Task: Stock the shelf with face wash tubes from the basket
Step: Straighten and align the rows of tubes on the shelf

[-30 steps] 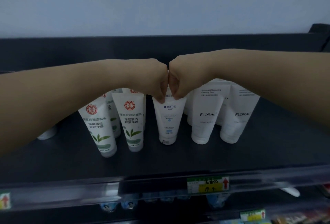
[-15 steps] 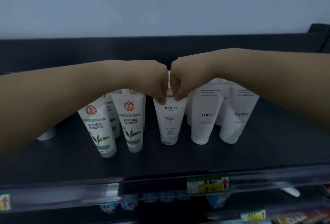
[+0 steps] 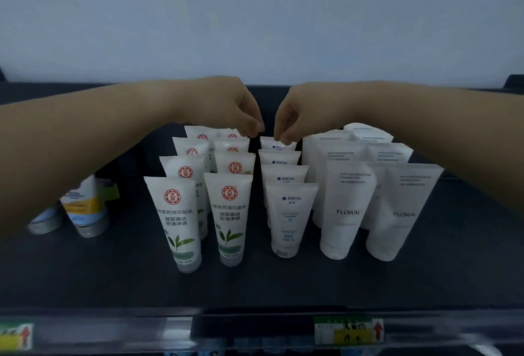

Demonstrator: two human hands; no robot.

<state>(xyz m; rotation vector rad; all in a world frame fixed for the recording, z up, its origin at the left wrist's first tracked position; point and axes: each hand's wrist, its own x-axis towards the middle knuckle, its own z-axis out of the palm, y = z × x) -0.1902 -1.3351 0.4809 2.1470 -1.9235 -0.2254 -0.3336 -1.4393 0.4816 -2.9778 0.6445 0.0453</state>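
Face wash tubes stand cap-down in rows on the dark shelf (image 3: 283, 284). Green-leaf tubes (image 3: 229, 219) fill two rows at the left. A single row of small blue-label tubes (image 3: 289, 214) runs down the middle, and white FLORAL tubes (image 3: 347, 211) stand at the right. My right hand (image 3: 295, 117) reaches to the back of the middle row and pinches the top edge of the rearmost blue-label tube (image 3: 279, 145). My left hand (image 3: 235, 112) hovers just left of it with its fingers curled, holding nothing. No basket is in view.
Two short bottles (image 3: 82, 211) stand at the shelf's left, partly behind my left forearm. A clear front rail with a yellow-green price tag (image 3: 348, 330) runs along the shelf's edge. A pale wall rises behind the shelf.
My hands were pressed together pinching the top of a blue-label tube; now they have parted and the left has let go. The view has risen, showing the rows behind.
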